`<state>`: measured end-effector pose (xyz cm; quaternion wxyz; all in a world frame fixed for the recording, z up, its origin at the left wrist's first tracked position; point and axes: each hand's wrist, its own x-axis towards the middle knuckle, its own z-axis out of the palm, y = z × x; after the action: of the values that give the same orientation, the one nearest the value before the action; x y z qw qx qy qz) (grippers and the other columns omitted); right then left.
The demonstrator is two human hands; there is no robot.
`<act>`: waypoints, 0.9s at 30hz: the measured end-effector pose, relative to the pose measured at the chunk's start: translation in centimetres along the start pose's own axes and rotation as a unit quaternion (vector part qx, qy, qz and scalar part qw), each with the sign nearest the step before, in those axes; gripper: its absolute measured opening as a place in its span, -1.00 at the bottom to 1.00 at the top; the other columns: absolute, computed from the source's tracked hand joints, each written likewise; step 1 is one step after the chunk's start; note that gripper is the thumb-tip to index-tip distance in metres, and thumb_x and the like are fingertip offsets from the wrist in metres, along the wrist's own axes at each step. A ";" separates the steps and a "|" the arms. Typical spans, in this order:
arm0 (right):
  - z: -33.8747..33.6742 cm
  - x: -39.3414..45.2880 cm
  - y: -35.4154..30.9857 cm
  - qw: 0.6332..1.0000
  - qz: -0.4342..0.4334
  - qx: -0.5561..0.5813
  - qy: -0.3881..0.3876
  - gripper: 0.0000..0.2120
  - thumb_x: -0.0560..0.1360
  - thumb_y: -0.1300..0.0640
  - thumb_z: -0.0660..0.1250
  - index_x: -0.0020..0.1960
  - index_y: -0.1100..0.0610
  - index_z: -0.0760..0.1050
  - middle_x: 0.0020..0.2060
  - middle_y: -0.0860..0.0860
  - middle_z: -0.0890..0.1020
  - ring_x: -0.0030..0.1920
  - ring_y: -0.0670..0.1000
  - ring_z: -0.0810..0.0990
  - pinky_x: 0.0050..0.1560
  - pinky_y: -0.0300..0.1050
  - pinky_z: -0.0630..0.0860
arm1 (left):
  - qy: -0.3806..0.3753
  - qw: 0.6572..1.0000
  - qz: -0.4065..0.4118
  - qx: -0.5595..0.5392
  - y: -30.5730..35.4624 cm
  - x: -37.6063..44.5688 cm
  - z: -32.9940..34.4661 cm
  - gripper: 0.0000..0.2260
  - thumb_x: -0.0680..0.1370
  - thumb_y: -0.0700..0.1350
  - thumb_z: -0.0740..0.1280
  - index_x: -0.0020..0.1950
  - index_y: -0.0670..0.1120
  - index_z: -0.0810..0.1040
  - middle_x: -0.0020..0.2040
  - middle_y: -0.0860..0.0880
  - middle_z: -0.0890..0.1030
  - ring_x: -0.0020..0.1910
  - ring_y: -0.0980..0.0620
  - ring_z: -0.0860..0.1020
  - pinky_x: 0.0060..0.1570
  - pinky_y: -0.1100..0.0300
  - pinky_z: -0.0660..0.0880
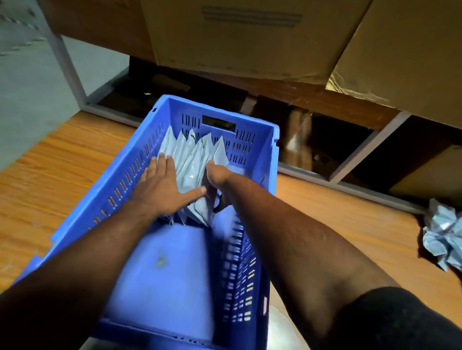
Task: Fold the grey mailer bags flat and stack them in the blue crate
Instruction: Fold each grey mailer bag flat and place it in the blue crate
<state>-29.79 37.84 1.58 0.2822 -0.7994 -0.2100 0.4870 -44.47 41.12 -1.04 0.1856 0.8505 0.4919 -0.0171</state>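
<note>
No text is showing clearly enough to read. The large cardboard box (246, 30) beyond the table's far edge is carrying a printed block of lines on its front, but the print is blurring into grey bars. The blue crate (252, 154) and the grey mailer bags (193, 157) standing in it are showing no legible label, brand or number.

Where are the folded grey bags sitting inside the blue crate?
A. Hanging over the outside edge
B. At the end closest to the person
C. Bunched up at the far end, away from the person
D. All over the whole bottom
C: the folded grey bags stand in a row against the far wall of the blue crate, the left hand pressing flat on them, while the crate's near floor is bare.
</note>
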 end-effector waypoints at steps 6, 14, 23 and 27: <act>0.3 1.2 -0.1 0.999 -0.005 -0.040 0.024 -0.31 0.73 -0.21 -0.12 0.65 0.27 0.07 0.62 0.25 0.19 0.58 0.28 0.22 0.57 0.21 0.19 | 0.025 0.999 0.019 -0.012 0.1 0.3 0.2 0.11 0.41 0.58 0.16 0.67 -0.14 -0.10 0.68 -0.13 -0.11 0.66 -0.12 -0.10 0.61 -0.11 -0.06; -8.8 -8.9 2.7 0.911 -0.383 0.118 0.100 -0.80 0.63 0.08 0.35 0.24 0.06 0.60 0.14 -0.02 0.68 0.17 -0.04 0.63 0.18 -0.01 0.56 | 0.250 0.913 0.241 -0.213 7.2 -3.0 -4.6 -0.57 0.60 -0.04 0.31 0.46 -0.08 0.48 0.45 -0.01 0.51 0.44 0.02 0.46 0.46 0.06 0.36; -22.2 -19.9 22.1 0.886 -0.351 0.197 0.229 -0.84 0.67 0.24 0.27 0.12 0.15 0.63 0.03 0.11 0.73 -0.02 0.14 0.71 0.02 0.04 0.57 | 0.089 0.867 0.436 -0.224 26.2 -9.9 0.3 -0.73 0.59 -0.02 0.32 0.26 0.00 0.61 0.21 0.07 0.65 0.23 0.04 0.59 0.22 0.00 0.51; -28.3 -20.8 31.4 0.896 -0.270 0.201 0.289 -0.85 0.66 0.24 0.30 0.10 0.13 0.65 0.01 0.04 0.74 -0.05 0.08 0.71 0.01 0.00 0.57 | 0.011 0.873 0.460 -0.162 35.4 -11.5 5.8 -0.72 0.60 0.04 0.28 0.29 0.06 0.58 0.26 0.13 0.61 0.28 0.08 0.54 0.24 0.05 0.49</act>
<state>-11.60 -5.52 5.08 0.6057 -0.7439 -0.2249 0.1709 -19.66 13.82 6.62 0.3028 0.9387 0.0432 0.1593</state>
